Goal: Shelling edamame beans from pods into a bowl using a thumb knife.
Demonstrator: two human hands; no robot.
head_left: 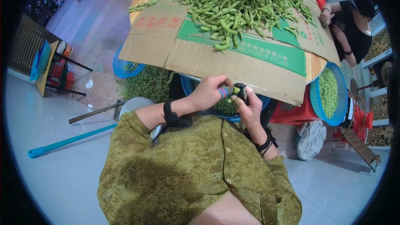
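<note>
My left hand point(207, 93) is closed, with coloured tape round a finger. Close beside it my right hand point(251, 109) is closed too, a black cover on one finger. Pinched between the fingertips of both is a green soybean pod point(236, 89), partly hidden by the fingers. Directly below them a blue basket point(188, 86) holds shelled green beans point(225, 107); my hands and shirt hide part of it. Beyond my hands a large heap of soybean pods point(237, 10) lies on flattened cardboard point(200, 65) over a round wooden table.
Green husks point(148, 84) cover the floor at left, beside a blue basin point(121, 71). At right, a blue basket point(343, 110) of shelled beans stands by a red stool point(291, 114) and a white bag point(311, 139). Another person point(354, 25) sits at the table's right.
</note>
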